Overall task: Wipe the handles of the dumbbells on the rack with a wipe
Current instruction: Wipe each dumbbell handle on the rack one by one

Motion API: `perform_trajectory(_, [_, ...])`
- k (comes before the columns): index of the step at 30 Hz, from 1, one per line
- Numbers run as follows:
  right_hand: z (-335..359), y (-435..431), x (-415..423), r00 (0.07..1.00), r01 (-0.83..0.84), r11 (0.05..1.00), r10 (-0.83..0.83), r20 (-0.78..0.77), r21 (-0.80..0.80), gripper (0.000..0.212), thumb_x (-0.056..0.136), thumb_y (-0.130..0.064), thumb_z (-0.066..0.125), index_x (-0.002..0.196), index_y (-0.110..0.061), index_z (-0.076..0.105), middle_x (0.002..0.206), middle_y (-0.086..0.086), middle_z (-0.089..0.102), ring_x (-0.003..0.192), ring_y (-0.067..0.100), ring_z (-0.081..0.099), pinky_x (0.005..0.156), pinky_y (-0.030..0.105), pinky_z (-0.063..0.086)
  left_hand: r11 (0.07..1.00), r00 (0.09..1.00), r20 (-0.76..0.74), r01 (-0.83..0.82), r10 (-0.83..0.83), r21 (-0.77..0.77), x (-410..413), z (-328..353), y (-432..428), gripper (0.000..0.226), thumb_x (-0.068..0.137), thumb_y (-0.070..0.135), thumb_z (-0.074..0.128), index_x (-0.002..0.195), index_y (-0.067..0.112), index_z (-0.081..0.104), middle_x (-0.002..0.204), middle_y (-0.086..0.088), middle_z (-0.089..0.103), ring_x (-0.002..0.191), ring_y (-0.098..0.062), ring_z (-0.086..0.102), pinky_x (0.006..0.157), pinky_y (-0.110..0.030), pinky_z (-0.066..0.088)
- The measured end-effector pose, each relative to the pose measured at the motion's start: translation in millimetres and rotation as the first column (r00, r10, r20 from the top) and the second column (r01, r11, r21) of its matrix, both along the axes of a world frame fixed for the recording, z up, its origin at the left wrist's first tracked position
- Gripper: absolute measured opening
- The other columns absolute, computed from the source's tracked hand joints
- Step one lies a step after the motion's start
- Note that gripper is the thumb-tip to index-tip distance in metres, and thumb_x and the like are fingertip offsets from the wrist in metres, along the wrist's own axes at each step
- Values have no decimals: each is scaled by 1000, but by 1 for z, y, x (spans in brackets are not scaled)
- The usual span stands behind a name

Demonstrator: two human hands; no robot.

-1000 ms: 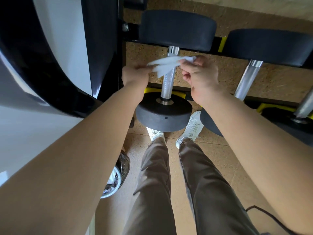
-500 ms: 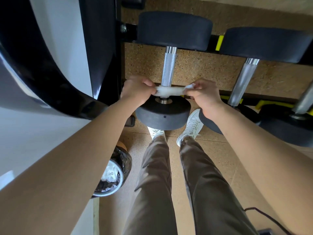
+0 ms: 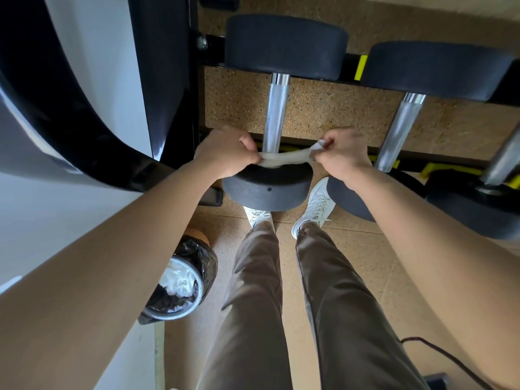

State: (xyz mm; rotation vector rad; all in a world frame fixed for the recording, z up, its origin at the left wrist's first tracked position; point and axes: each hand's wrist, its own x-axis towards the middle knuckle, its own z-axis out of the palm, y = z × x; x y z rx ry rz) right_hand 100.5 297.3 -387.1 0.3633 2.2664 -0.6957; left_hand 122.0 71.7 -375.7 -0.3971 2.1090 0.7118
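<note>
At the left end of the rack (image 3: 213, 52), right over the first dumbbell, both hands are at work. The left hand (image 3: 225, 153) has its fingers curled tight, pinching one end of the wipe (image 3: 281, 159); the right hand (image 3: 343, 154) pinches the other end, with a white corner poking out above its knuckles. Between them the wipe is pulled into a thin, twisted band, and it lies across the near end of the knurled steel handle (image 3: 275, 114), just above the near black head (image 3: 267, 190). Whether it loops behind the bar, I cannot tell from here. The rest of that handle runs bare up to the far head (image 3: 284, 45). Just to the right sits a second dumbbell, its handle (image 3: 399, 130) uncovered, and a third handle (image 3: 503, 161) peeks in at the frame's edge. Down below, brown trousers and a pair of white shoes (image 3: 315, 206) stand on the speckled floor (image 3: 365, 249), toes tucked under the near heads. Off to the left of the legs, a bin (image 3: 205, 266) with a black liner holds crumpled white wipes (image 3: 178, 281). A dark cable (image 3: 450, 358) trails across the floor at lower right.
</note>
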Motion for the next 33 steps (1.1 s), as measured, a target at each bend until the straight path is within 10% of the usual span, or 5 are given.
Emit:
perform_trajectory(8, [11,-37,14,993,110,942,-121,-15,-319,11,80,-13,81,84,-14,71,74,-4,67,62,2,57,54,10,40,876,884,-208,-454,419,-165,-2,-7,-13,28,95,28,51,110,24,74,105,-4,72,90,-19,66,74,-32,54])
perform_trajectory(12, [6,-40,11,939,323,855,-345,20,-406,14,82,-11,78,94,-14,72,81,-3,72,75,6,67,66,19,52,331,337,-3,-922,941,203,-17,5,-13,19,102,10,48,107,18,64,110,-14,70,88,-25,75,61,-26,61])
perform_trajectory(17, [3,-31,4,893,440,813,-443,85,-381,15,87,-4,70,97,-15,71,90,-5,71,85,8,68,77,23,57,90,65,-77,-914,995,397,-21,15,-23,23,99,2,48,106,12,67,110,-12,72,98,-25,74,68,-26,61])
perform_trajectory(25, [-11,-39,-18,695,718,559,-541,474,-414,35,100,-29,59,133,-18,59,120,8,68,104,28,69,81,34,58,262,309,65,-886,949,382,-18,-8,0,20,99,10,51,110,15,66,105,-4,75,90,-16,72,83,-31,58])
perform_trajectory(33, [-14,-58,-36,561,828,332,-450,695,-452,55,105,-57,26,136,-21,55,122,12,68,110,30,64,87,45,51,198,350,361,-897,865,395,-35,-19,24,28,105,22,42,106,12,69,98,-9,79,90,-22,77,79,-35,57])
